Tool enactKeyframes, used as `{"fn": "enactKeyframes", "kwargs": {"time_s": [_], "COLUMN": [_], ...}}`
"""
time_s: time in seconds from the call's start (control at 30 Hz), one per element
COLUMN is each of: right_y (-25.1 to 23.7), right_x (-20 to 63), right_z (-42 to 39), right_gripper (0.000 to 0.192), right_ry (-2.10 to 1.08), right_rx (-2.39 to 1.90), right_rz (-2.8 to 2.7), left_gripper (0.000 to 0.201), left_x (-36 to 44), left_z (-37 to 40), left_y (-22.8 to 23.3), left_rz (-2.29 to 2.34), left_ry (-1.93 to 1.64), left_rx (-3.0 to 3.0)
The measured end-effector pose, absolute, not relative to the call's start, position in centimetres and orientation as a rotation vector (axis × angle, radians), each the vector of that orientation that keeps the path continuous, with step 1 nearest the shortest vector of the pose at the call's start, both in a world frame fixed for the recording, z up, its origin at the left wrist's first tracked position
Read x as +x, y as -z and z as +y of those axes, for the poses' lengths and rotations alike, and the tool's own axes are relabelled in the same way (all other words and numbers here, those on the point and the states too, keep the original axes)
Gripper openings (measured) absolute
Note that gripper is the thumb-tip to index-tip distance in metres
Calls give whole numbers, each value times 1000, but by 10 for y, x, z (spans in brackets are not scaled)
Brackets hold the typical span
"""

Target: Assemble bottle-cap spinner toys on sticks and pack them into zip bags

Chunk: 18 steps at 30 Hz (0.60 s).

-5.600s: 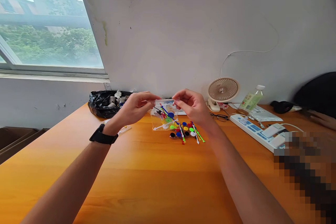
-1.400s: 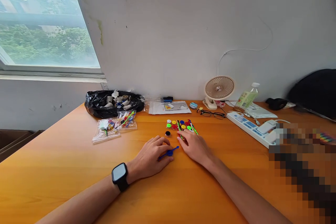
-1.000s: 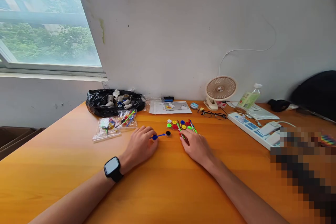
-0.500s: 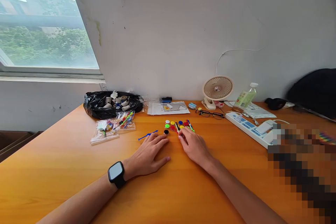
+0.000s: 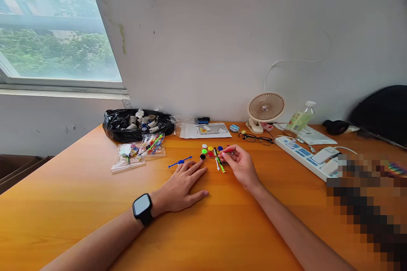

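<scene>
My left hand point(image 5: 184, 183) lies flat on the orange table point(image 5: 95, 203), palm down with fingers spread, and holds nothing. A blue stick with a disc point(image 5: 180, 161) lies just beyond its fingertips, and a black disc point(image 5: 202, 157) sits beside it. My right hand point(image 5: 241, 164) is raised a little at the pile of small coloured discs and sticks point(image 5: 213, 151). Its thumb and fingers pinch a thin coloured stick point(image 5: 227, 152) at the pile's right side. A white stick and a green one point(image 5: 219, 164) lie loose next to that hand.
Two clear zip bags of coloured pieces point(image 5: 138, 150) lie left of the pile, in front of a black bag of spools point(image 5: 136, 123). Along the wall stand papers point(image 5: 206, 129), a small fan point(image 5: 266, 110), glasses point(image 5: 256, 137), a bottle point(image 5: 299, 120) and a power strip point(image 5: 305, 156).
My left hand set the blue stick down to the left and now rests flat. My right hand lifted off the table and closed its fingertips on a stick at the pile.
</scene>
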State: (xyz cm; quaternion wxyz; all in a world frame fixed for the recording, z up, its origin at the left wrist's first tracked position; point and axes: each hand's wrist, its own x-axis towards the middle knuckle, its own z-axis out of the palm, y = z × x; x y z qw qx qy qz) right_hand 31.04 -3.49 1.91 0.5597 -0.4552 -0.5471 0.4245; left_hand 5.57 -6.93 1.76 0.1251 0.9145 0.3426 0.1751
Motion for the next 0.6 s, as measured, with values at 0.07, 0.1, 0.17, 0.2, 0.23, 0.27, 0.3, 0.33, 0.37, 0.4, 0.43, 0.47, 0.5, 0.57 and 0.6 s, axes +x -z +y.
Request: {"fn": "enactKeyframes", "kwargs": {"time_s": [0.07,0.1,0.17,0.2,0.23,0.27,0.3,0.33,0.37,0.4,0.43,0.47,0.5,0.57,0.6], "right_y": [-17,-15,-12,-10,-9,-8,-7,-7,-7,-8,-9,-11,-13,-19,-22], "right_x": [309,308,307,306,306,306,305,305,305,305,305,305,305,304,304], "right_z": [-32,-31,-29,-28,-27,-26,-25,-25,-25,-27,-28,-31,-35,-43,-47], "right_gripper": [43,45,46,47,47,47,47,46,46,45,44,43,42,37,35], "right_ry": [-1007,-1006,-999,-996,-993,-991,-990,-987,-980,-971,-966,-971,-990,-1070,-1123], "right_rx": [-1057,-1064,-1087,-1101,-1111,-1115,-1115,-1113,-1112,-1113,-1115,-1116,-1113,-1095,-1081], "right_rz": [-1224,-1211,-1209,-1217,-1227,-1241,-1255,-1268,-1277,-1281,-1283,-1287,-1301,-1363,-1403], "left_gripper": [72,72,71,71,71,71,70,70,70,71,72,73,73,68,62], "left_x": [56,56,56,56,56,56,55,55,55,55,56,56,56,57,57], "left_z": [-69,-69,-69,-69,-69,-69,-69,-69,-69,-69,-70,-70,-70,-70,-69], "left_y": [-17,-17,-16,-16,-15,-15,-15,-15,-15,-15,-15,-16,-16,-15,-15], "left_rz": [996,995,994,994,993,993,992,989,985,982,981,987,1000,1034,1043], "left_ry": [-514,-520,-536,-542,-545,-548,-551,-558,-571,-591,-618,-651,-690,-768,-799], "left_rx": [2665,2664,2661,2660,2660,2661,2662,2661,2657,2649,2636,2618,2598,2551,2525]}}
